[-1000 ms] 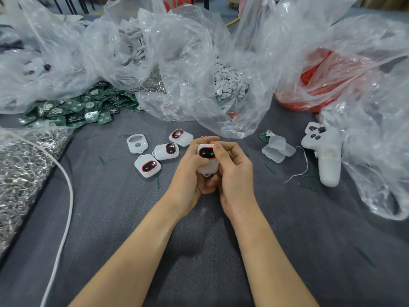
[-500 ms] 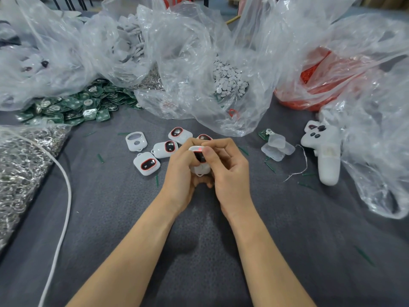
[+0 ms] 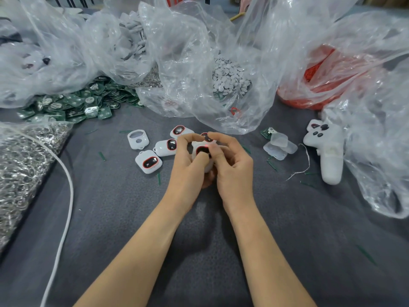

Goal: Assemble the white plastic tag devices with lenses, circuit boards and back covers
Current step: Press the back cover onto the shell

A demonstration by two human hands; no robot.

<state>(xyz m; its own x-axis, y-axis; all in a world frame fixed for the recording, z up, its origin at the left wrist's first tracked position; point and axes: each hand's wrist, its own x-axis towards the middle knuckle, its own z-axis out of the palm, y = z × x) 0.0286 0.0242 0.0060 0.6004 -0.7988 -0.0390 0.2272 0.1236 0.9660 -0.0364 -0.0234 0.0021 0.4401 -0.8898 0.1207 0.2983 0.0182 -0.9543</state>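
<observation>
Covered edge to edge in grey cloth, the table (image 3: 110, 229) — soft enough, presumably, to stop small parts skating off. Banked along its far side, gaping clear plastic bags (image 3: 188, 52), mouths open toward the worker for quick reach: white round discs (image 3: 230, 78) in one, red parts (image 3: 321, 89) in another. At the left edge, a bag of metal rings (image 3: 22, 162) crossed by a white cable (image 3: 66, 196); behind it, green circuit boards (image 3: 73, 105) spilled loose. At table centre, left hand (image 3: 188, 171) and right hand (image 3: 233, 169), fingers of both curled round one white tag device (image 3: 196, 144), thumbs meeting on its front — probably squeezing shell and back cover together. Parked out of the way at right, a white controller (image 3: 329, 151), with translucent covers (image 3: 280, 146) stacked just beside. Laid face-up just left of the hands, tags with lenses fitted (image 3: 148, 161) and an empty shell (image 3: 137, 139), seemingly sorted as done and waiting. Turned up toward the head camera, the held tag's red-ringed lens (image 3: 202, 150), likely for checking its seat.
</observation>
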